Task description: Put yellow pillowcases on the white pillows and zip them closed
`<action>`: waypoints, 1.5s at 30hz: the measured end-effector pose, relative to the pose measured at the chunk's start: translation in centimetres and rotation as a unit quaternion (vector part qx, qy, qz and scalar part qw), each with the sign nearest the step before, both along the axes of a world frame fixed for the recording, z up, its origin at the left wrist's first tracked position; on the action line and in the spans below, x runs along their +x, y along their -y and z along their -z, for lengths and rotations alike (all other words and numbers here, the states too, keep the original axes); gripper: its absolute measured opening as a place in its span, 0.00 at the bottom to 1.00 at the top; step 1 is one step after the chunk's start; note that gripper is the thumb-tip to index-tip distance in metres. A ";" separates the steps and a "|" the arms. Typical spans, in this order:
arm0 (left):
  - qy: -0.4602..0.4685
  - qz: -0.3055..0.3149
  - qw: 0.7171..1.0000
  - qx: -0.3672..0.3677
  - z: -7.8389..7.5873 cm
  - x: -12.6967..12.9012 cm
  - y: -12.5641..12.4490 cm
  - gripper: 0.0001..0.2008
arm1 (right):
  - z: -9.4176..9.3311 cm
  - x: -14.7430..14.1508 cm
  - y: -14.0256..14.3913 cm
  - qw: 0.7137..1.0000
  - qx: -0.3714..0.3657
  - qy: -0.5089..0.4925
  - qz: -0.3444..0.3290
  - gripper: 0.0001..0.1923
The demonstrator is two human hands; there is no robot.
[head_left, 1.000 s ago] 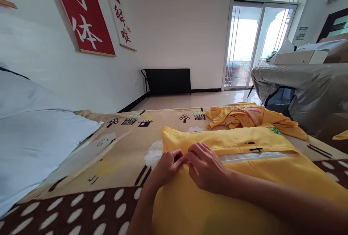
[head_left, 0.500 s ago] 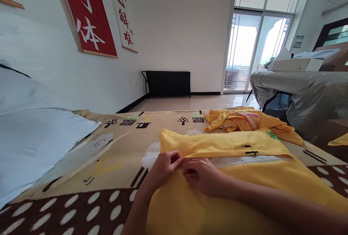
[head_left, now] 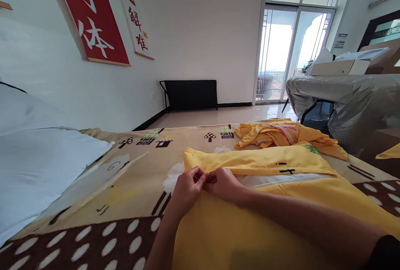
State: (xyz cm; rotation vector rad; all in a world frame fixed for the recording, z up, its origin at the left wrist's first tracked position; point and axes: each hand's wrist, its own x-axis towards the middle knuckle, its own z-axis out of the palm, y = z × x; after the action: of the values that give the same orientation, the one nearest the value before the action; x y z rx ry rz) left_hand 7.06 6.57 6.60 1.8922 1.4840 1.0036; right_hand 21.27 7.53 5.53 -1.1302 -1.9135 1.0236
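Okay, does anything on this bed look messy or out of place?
Yes. A crumpled yellow garment lies bunched near the bed's far edge, unfolded. The yellow pillowcase gapes along its opening, showing a white strip inside, where the left hand and right hand pinch its end. Nothing looks spilled or torn.

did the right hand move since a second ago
Yes, slightly. The right hand has slid left along the opening of the yellow pillowcase, closer to its left corner, and now meets the left hand at the seam.

Yellow pillowcase (head_left: 268,228) lies flat on the bed; its open slit shows the white pillow (head_left: 275,179) inside
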 end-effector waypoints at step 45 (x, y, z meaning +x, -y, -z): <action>-0.129 0.094 0.986 0.039 -1.0 -1.8 1.3 0.13 | 0.0 0.2 1.2 0.954 0.232 0.186 0.050 0.12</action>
State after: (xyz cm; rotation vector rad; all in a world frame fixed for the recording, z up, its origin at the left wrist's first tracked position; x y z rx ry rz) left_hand 5.29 5.25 7.59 2.2405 1.3871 0.7628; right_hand 21.44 6.31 5.54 -1.1775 -2.2045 0.2825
